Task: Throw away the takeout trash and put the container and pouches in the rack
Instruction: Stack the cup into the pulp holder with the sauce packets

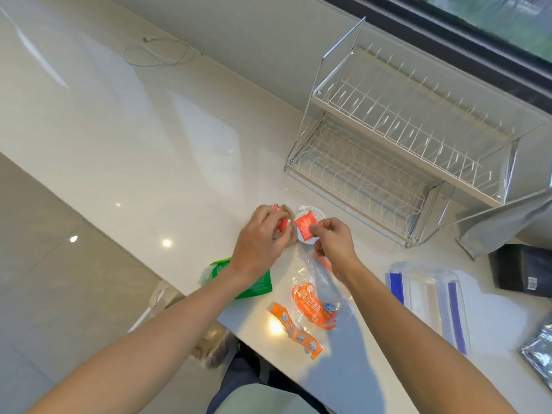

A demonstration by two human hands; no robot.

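Observation:
My left hand (261, 234) is closed on a small red sauce packet (73, 225) over a crumpled brown paper item (288, 212). My right hand (333, 237) pinches the corner of another red sauce packet (304, 227), which lies on a small round white cup (313, 213). Near the counter's front lie a clear wrapper with orange print (315, 306), an orange strip (295, 330) and a green bag (257, 283). A clear food container with blue clips (430, 297) lies to the right. The two-tier wire dish rack (403, 135) stands at the back right.
A black box (522, 270) and a silver foil pouch (540, 348) sit at the right edge. A grey cloth (501, 225) lies beside the rack. A thin cable (158, 53) lies coiled far back on the white counter (149, 130). A brown bag (209, 345) sits below the counter edge.

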